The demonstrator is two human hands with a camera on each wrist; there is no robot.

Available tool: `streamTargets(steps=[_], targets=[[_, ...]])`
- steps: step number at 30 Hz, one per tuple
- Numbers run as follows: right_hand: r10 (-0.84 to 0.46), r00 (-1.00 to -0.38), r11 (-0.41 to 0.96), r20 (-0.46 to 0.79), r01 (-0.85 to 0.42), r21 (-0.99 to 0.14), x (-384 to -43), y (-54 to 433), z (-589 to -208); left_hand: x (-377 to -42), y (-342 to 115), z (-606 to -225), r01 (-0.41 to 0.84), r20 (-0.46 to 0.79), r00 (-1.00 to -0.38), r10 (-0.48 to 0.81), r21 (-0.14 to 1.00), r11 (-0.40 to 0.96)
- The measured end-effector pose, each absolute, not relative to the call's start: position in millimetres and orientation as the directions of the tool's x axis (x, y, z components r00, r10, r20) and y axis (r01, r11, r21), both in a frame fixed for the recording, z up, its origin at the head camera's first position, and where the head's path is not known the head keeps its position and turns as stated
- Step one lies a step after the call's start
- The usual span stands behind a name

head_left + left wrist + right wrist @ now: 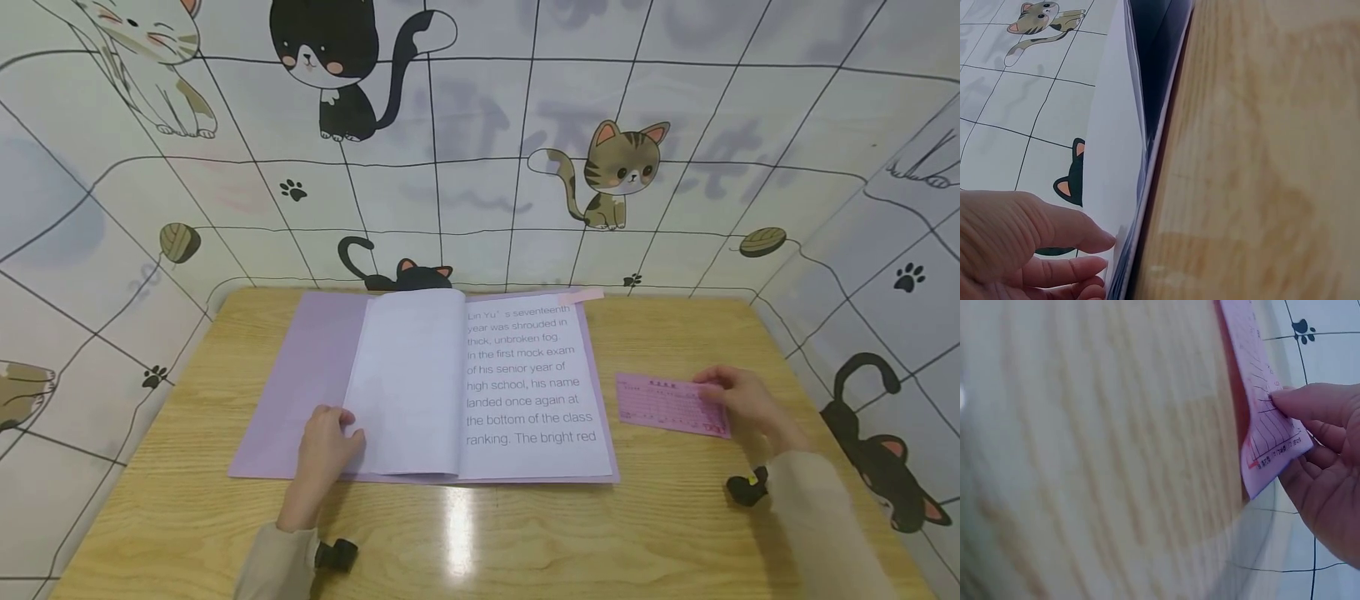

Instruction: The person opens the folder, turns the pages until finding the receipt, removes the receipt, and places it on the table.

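Note:
A purple-covered folder (294, 375) lies spread on the table, its left white page (408, 383) blank and its right page (525, 462) printed with large text. My left hand (324, 442) rests at the blank page's lower left edge, fingers loosely bent. In the left wrist view, the thumb and fingertips of that left hand (1035, 247) touch the white page (1107, 125). To the folder's right, my right hand (742, 402) pinches the right end of a pink printed slip (667, 407). The right wrist view shows the slip (1266, 425) bent up near the thumb.
A pale pink tab (588, 295) sticks out at the top right corner of the folder. The wooden table (525, 542) meets a white cloth backdrop (480, 200) with cat drawings behind and at both sides. Small black devices are on both wrists.

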State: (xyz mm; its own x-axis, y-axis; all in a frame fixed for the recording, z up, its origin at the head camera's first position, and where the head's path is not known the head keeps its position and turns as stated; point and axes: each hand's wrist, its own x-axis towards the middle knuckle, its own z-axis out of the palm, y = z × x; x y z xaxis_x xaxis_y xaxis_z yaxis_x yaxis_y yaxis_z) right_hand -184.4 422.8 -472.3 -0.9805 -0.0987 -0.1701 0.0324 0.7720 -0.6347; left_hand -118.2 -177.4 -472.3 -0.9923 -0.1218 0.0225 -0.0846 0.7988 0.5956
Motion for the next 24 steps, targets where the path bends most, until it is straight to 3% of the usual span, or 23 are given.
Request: streamTargets(steps=[15,24], targets=[[-0.073,-0.996,0.844,-0.043,-0.039,-0.536,-181,405,-473,-120,-178,-468,-0.059,0.034,-0.995,-0.098,0.589,0.806],[-0.05,-0.995,0.838,0.083,-0.087,-0.539,-179,377,-453,-136,-159,-446,0.096,0.196,-0.98,-0.038,0.63,0.771]])
